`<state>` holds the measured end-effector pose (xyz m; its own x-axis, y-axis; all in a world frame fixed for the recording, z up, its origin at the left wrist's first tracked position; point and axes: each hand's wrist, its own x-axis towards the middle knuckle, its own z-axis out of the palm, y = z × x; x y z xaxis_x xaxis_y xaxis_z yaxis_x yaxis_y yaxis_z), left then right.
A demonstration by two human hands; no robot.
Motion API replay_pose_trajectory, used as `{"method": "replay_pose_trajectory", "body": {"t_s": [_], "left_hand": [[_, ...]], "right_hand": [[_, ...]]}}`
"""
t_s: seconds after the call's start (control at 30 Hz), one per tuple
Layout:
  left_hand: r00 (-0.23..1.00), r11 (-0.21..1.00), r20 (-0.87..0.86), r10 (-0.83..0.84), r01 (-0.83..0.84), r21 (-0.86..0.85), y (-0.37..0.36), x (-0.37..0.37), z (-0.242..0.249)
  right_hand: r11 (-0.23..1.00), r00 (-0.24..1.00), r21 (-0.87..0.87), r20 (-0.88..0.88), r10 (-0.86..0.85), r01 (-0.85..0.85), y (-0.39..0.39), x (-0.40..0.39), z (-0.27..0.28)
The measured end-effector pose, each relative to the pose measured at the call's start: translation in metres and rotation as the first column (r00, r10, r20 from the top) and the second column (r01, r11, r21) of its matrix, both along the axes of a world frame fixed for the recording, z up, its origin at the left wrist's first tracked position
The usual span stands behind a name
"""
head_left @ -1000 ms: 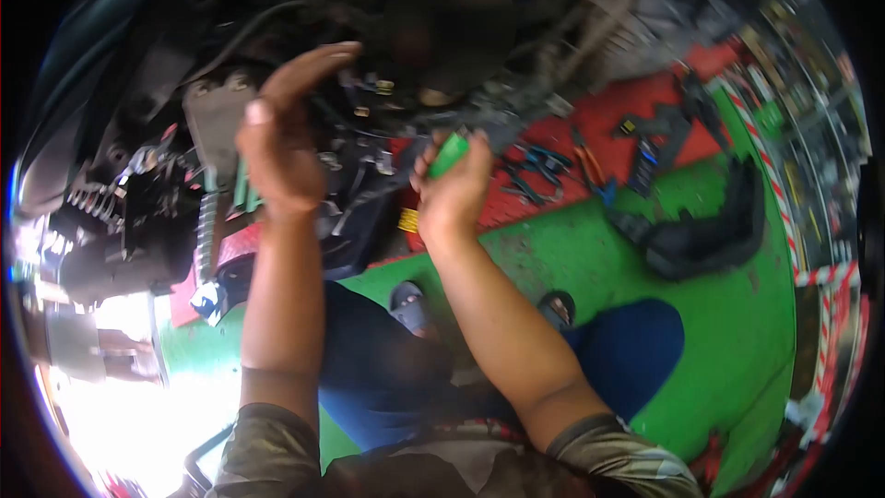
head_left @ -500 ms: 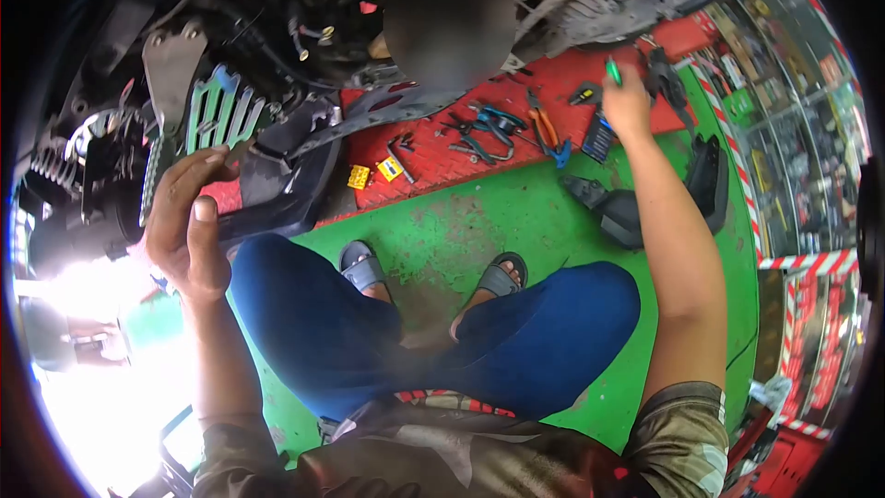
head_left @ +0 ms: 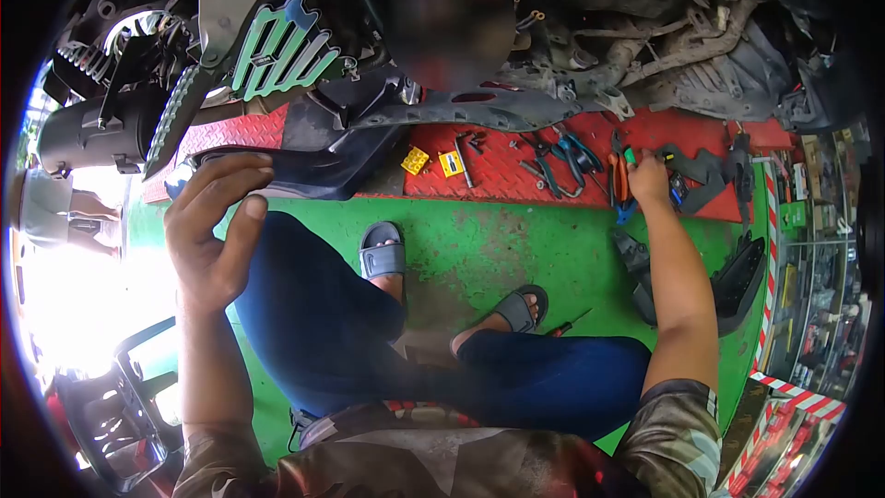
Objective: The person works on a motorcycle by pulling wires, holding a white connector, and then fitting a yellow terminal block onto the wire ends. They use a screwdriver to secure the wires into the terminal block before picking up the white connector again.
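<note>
My left hand (head_left: pixel 217 226) is raised at the left, its fingers apart with nothing between them, above my knee and near a black plastic panel (head_left: pixel 341 171). On the right, my right hand (head_left: pixel 648 180) is closed on a small green object (head_left: pixel 631 157), only part of which shows. Beside it on the red platform (head_left: pixel 516 186) lie orange-handled pliers (head_left: pixel 616 175), with blue-and-black pliers (head_left: pixel 579 159) farther left. Two yellow pieces, one a round-holed block (head_left: pixel 415 160) and one a small box (head_left: pixel 450 163), lie by a metal tool (head_left: pixel 464 166).
A vehicle's underside with a green finned cover (head_left: pixel 281 53) spans the top. Black plastic parts (head_left: pixel 737 286) and a screwdriver (head_left: pixel 570 324) lie on the green floor (head_left: pixel 442 281). Glass shelving (head_left: pixel 825 277) stands right. A person's legs (head_left: pixel 92 207) show at far left.
The view has shifted, bringing the screwdriver into sight. My right hand has come lower and closer to the orange-handled pliers, still with the green object. My left hand remains open.
</note>
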<state>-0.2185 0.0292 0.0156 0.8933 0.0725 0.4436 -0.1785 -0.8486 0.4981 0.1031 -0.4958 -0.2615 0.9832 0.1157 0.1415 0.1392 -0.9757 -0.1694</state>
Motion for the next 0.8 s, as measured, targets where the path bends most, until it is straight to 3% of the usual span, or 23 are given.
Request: {"method": "replay_pose_trajectory", "body": {"t_s": [0.07,0.17,0.23,0.3,0.33,0.37,0.43,0.5,0.57,0.67,0.77,0.8], "left_hand": [[0.999,1.0,-0.029,0.016,-0.016,0.0,-0.003,0.009,0.0],[0.997,0.999,-0.078,0.022,-0.024,-0.027,-0.005,0.025,-0.004],[0.995,0.998,-0.104,0.009,-0.014,-0.056,-0.01,0.037,-0.003],[0.95,0.996,-0.299,-0.084,0.082,-0.019,-0.022,0.048,0.008],[0.935,0.993,-0.338,-0.102,0.117,0.026,-0.028,0.052,0.011],[0.938,0.993,-0.334,-0.097,0.113,0.028,-0.031,0.054,0.011],[0.932,0.951,-0.291,-0.218,0.269,0.151,-0.035,0.056,0.013],[0.936,0.959,-0.274,-0.219,0.258,0.115,-0.038,0.043,0.017],[0.952,0.965,-0.227,-0.206,0.236,0.112,-0.029,0.022,0.019],[0.961,0.999,-0.276,0.023,-0.013,0.039,-0.003,-0.013,0.015],[0.944,0.958,-0.159,0.288,-0.281,0.065,0.038,-0.052,-0.037],[0.905,0.937,-0.25,0.343,-0.346,0.034,0.051,-0.065,-0.057]], "right_hand": [[0.998,0.998,-0.06,0.068,0.014,-0.01,0.022,-0.019,0.018],[0.986,0.992,-0.102,-0.017,0.127,-0.129,0.055,-0.053,0.053],[0.97,0.915,-0.039,-0.343,0.211,-0.239,0.08,-0.08,0.076],[0.915,0.852,-0.018,-0.374,0.367,-0.402,0.094,-0.097,0.071],[0.913,0.851,-0.019,-0.371,0.372,-0.407,0.105,-0.106,0.067],[0.88,0.815,0.019,-0.369,0.447,-0.474,0.118,-0.114,0.063],[0.828,0.768,0.056,-0.345,0.54,-0.557,0.142,-0.124,0.069],[0.782,0.669,0.015,-0.508,0.542,-0.623,0.179,-0.134,0.082],[0.709,0.604,0.107,-0.446,0.661,-0.697,0.196,-0.136,0.064],[0.686,0.586,0.063,-0.466,0.663,-0.725,0.22,-0.138,0.061],[0.69,0.563,0.096,-0.504,0.655,-0.717,0.218,-0.145,0.05],[0.679,0.535,0.066,-0.563,0.63,-0.731,0.214,-0.148,0.045]]}}
